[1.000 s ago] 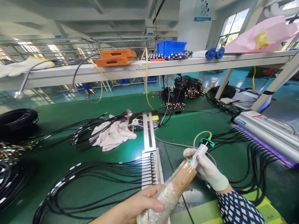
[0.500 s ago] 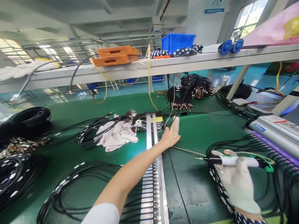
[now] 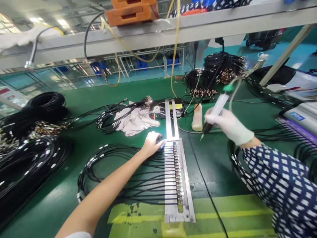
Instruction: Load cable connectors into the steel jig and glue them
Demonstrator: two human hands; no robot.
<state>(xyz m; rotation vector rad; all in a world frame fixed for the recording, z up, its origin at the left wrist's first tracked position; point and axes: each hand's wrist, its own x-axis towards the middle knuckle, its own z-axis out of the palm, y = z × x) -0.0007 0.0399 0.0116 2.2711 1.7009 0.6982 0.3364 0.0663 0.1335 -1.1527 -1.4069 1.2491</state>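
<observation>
My bare left hand (image 3: 153, 144) is at the upper end of the row of black cables (image 3: 138, 181), thumb and fingers close together beside the metal clamping bar (image 3: 184, 185). Whatever sits between those fingers is too small and blurred to make out. In my gloved right hand (image 3: 223, 124) is a soldering iron (image 3: 219, 105) with a white-wrapped handle, its pointed tip tilted down to the left. Just left of that tip, a small pale bottle (image 3: 197, 119) rests on the green table. Cable ends with metal connectors lie side by side along the bar.
A black control box (image 3: 158, 114) stands behind the bar, beside a crumpled pale glove (image 3: 131, 122). Coiled black cables (image 3: 37, 158) fill the left side. More cable bundles (image 3: 223, 66) lie at the back right. A shelf rail (image 3: 148, 34) crosses above the table.
My left hand has let go of the bottle and moved left and nearer, to the cable row. My right hand has lifted the soldering iron and brought it left, tip downward. The view has tilted down.
</observation>
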